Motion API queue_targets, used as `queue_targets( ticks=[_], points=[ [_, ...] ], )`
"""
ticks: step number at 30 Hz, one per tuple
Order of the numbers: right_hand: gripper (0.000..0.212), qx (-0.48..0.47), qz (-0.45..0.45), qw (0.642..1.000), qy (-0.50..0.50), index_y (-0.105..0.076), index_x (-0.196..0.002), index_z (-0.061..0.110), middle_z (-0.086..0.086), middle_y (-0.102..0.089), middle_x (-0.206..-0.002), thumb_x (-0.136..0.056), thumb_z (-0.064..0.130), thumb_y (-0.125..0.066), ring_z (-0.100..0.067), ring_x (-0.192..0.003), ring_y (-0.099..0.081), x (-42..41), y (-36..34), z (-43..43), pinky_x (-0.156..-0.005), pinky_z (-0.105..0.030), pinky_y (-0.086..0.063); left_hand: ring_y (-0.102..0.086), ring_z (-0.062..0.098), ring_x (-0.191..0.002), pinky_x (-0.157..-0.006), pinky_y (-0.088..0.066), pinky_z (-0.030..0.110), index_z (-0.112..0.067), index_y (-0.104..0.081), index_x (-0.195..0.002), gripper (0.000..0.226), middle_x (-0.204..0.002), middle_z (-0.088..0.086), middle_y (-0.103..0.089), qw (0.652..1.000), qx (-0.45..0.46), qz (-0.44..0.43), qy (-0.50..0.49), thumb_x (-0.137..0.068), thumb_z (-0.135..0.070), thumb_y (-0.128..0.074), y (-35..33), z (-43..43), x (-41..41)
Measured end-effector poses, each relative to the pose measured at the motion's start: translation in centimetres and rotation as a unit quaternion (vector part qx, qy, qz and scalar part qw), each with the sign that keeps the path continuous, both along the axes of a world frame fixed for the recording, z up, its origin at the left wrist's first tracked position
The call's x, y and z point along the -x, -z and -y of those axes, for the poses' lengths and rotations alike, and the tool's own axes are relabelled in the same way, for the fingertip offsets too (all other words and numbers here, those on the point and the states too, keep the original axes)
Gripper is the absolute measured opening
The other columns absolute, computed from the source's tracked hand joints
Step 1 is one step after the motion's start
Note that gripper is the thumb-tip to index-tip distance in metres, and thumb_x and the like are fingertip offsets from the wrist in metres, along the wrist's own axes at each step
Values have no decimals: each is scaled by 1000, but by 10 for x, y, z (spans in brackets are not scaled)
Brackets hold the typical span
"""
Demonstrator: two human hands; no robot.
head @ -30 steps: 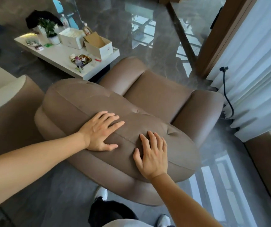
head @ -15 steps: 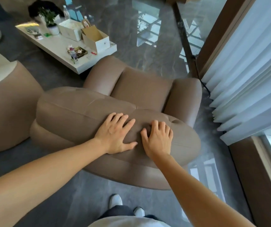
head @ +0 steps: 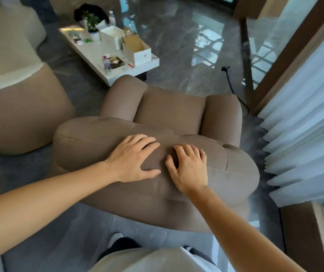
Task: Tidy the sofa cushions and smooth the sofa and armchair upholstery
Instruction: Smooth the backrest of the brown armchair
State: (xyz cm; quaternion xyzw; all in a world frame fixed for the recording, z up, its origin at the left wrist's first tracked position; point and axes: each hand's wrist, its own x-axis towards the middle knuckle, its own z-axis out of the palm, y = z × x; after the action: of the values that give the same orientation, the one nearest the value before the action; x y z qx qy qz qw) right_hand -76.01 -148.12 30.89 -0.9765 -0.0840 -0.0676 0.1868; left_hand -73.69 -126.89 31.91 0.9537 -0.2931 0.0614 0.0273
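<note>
Brown armchair (head: 90,142) under both hands.

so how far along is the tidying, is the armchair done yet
Not quite. In hand: the left hand and right hand lie flat, close together, on the armchair's headrest, which has a crease between them. Looks done: the armchair seat appears smooth and bare. Left: the crease, and possibly the sofa, which is only partly in view, so its cushions can't be judged.

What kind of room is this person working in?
Most likely a home living room: a brown armchair under both hands, a low white coffee table cluttered with boxes, and pale floor-length curtains by a window.
</note>
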Motion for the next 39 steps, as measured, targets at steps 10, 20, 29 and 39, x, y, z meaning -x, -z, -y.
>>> queue_targets(
  ticks=[10,20,29,39],
  points=[
    [61,52,37,978,-201,-54,-134,20,-7,-57,-138,-91,61,-44,-34,-129,-48,-1,10,85,-107,-56,-34,-30,30,-139,-113,-26,51,-21,-34,-146,86,-152,5,-37,971,-27,-43,-236,-79,-74,-40,4,74,44],
    [60,54,76,959,-268,-56,-135,20,-7,-58,-140,-92,61,-45,-32,-130,-50,-21,18,178,-106,-53,-37,-35,35,-136,-112,-25,54,-16,-40,-144,87,-149,10,-41,959,-4,-14,-283,-78,-73,-44,16,169,56],
    [61,31,68,935,-346,-53,-138,23,-5,-58,-140,-94,63,-41,-30,-131,-49,-83,15,268,-108,-52,-36,-36,34,-136,-111,-27,53,-15,-43,-143,83,-148,10,-43,935,-12,0,-354,-80,-70,-45,9,271,30],
    [60,81,34,905,-416,-52,-141,24,-3,-53,-147,-92,58,-48,-29,-137,-45,-150,1,372,-113,-52,-34,-31,34,-138,-113,-25,54,-19,-37,-146,87,-152,8,-38,902,22,-37,-430,-81,-76,-36,6,388,-3]
  ],
)
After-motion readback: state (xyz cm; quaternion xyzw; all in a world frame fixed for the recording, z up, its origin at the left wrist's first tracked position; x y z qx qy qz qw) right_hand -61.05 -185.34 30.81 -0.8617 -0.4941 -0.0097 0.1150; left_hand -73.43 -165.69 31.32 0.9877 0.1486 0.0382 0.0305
